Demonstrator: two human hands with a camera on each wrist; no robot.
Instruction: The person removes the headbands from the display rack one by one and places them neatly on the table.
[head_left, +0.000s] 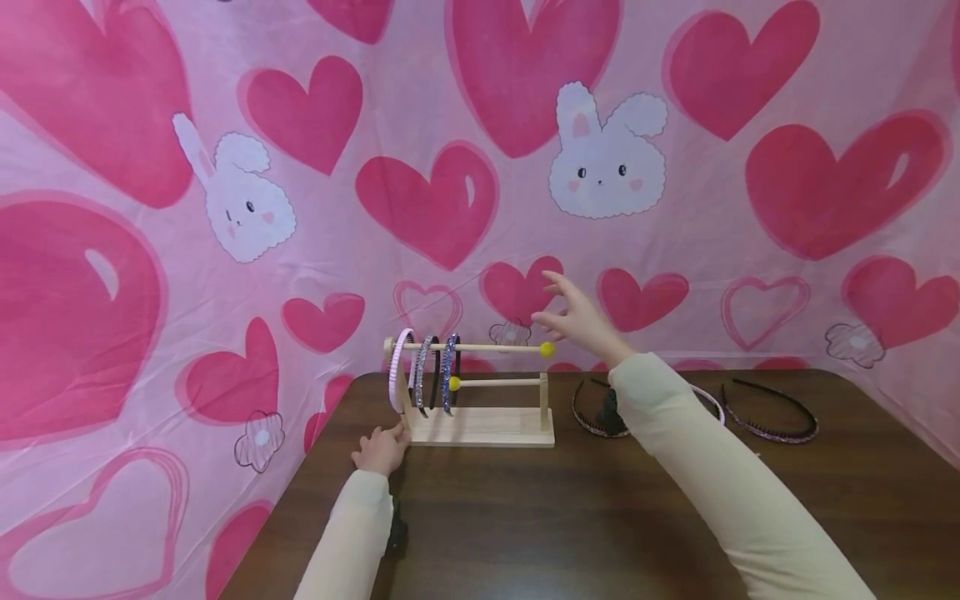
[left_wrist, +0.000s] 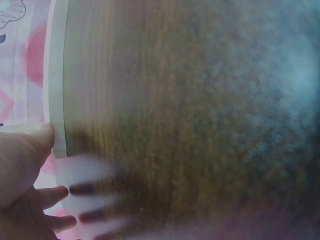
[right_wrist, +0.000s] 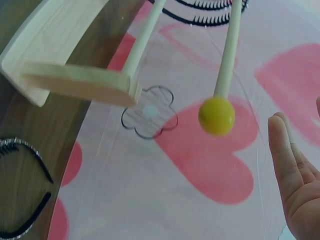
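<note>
A wooden headband rack (head_left: 480,427) stands on the table. Its upper rod (head_left: 498,348) carries a pale pink headband (head_left: 397,375), a silver glittery headband (head_left: 422,371) and a blue-purple glittery headband (head_left: 447,375), all near the left post. My left hand (head_left: 381,450) rests at the left end of the base; in the left wrist view its thumb (left_wrist: 45,137) touches the wood and two other fingers reach out straight. Holding nothing, my right hand (head_left: 581,321) is raised with spread fingers beside the yellow ball (right_wrist: 216,116) that caps the upper rod.
More headbands lie on the brown table (head_left: 525,517) to the right: a dark glittery one (head_left: 588,427), a pale one (head_left: 716,400) partly behind the right sleeve, and another dark one (head_left: 795,435). A pink heart-printed cloth (head_left: 517,225) hangs behind.
</note>
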